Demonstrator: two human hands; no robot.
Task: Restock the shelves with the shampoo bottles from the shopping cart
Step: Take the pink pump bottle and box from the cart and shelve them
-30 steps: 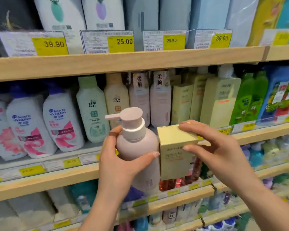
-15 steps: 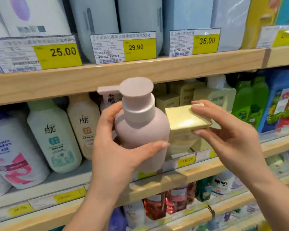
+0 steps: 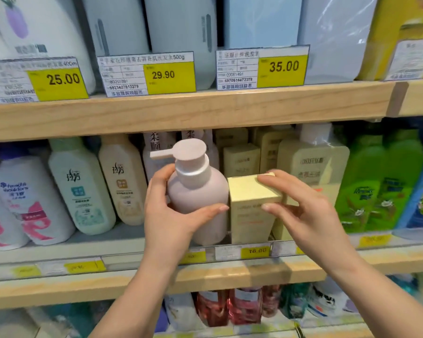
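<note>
My left hand (image 3: 174,215) grips a pale pink pump bottle (image 3: 200,189) around its body, thumb in front and fingers behind. The bottle stands upright at the front of the middle shelf (image 3: 230,272), its base near the shelf lip. Right beside it, touching, is a pale yellow box (image 3: 250,206), which my right hand (image 3: 305,213) holds by its top, fingers across the lid and thumb on the front face. The box's base is down at shelf level too. The shopping cart is out of view.
Behind stand more yellow boxes (image 3: 241,158) and a yellow pump bottle (image 3: 313,162). Pale green (image 3: 81,186) and cream (image 3: 122,181) bottles sit to the left, green bottles (image 3: 381,186) to the right. The upper shelf board (image 3: 181,111) with price tags hangs close above the pump head.
Both hands have moved forward and down into the middle shelf, bringing the pink bottle and yellow box from in front of the shelf to its front edge.
</note>
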